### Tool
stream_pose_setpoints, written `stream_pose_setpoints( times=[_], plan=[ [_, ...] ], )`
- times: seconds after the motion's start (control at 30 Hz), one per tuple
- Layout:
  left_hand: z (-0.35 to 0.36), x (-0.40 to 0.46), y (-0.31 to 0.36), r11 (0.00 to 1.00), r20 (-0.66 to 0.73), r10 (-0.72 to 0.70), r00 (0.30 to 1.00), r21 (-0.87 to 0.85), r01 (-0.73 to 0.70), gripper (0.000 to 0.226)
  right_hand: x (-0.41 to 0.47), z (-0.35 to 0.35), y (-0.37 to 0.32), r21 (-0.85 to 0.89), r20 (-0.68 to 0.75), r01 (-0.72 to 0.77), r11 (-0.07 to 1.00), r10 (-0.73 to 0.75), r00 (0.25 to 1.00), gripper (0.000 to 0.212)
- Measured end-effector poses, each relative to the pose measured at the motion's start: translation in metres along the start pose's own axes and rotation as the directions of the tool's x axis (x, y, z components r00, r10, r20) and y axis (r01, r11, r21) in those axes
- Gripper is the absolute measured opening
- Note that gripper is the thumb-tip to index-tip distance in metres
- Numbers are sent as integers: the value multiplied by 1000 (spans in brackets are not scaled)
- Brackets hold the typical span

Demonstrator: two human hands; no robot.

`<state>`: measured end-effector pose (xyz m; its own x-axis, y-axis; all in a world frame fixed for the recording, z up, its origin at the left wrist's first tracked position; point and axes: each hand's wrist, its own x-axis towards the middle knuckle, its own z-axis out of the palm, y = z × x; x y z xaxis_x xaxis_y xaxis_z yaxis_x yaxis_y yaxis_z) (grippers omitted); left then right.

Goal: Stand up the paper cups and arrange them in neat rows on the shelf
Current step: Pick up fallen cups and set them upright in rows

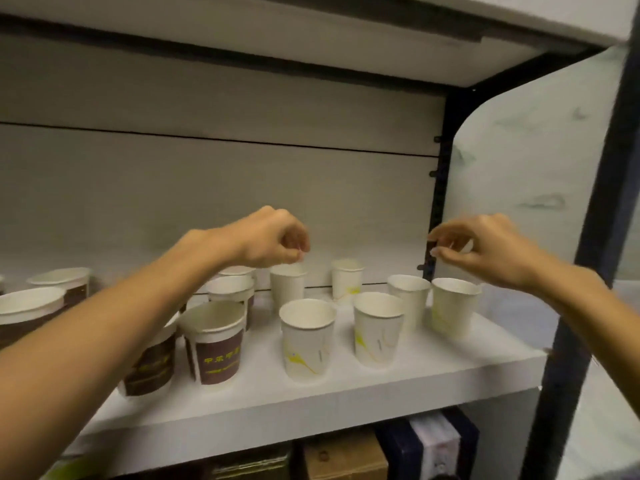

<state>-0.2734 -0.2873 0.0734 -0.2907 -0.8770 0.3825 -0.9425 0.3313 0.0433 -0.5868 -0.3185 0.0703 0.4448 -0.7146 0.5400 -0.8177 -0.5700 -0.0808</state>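
Note:
Several white paper cups with yellow marks stand upright on the right half of the white shelf (346, 393): two in front (307, 341) (377, 327), others behind (408, 299) (455, 306) (347, 277). Brown-banded cups (216, 341) (230, 289) stand upright on the left, partly hidden by my left forearm. My left hand (273, 237) hovers just above a back white cup (288, 285), fingertips pinched together and holding nothing. My right hand (485, 247) hangs over the far-right cups, fingers loosely curved and empty.
More brown-banded cups (31, 313) stand at the far left. An upper shelf board (311, 46) sits overhead. Black metal uprights (568, 306) (440, 202) bound the right end. Boxes (346, 455) fill the shelf below.

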Motion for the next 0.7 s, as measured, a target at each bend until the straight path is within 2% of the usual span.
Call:
stream_pose_setpoints(
  times=[0.17,0.23,0.33,0.5,0.6,0.7],
  plan=[
    [30,61,53,986,151,164,975,-13,-164,21,-13,5,48,-53,127,-70,996,77,989,32],
    [42,80,67,981,222,195,955,-22,-195,23,-15,13,58,-68,175,-83,994,94,980,35],
    [54,101,84,975,251,224,942,-52,-218,22,-16,27,71,-90,196,-84,992,101,975,36],
    [71,122,103,979,350,203,914,-87,-184,24,-21,47,87,-93,205,-71,993,89,975,28],
    [83,130,110,983,388,181,904,-44,-178,26,-23,54,90,-105,180,-61,993,79,981,19],
    [91,134,114,980,369,165,915,47,-195,20,-22,55,89,-106,125,-66,992,79,989,17]
  ],
)
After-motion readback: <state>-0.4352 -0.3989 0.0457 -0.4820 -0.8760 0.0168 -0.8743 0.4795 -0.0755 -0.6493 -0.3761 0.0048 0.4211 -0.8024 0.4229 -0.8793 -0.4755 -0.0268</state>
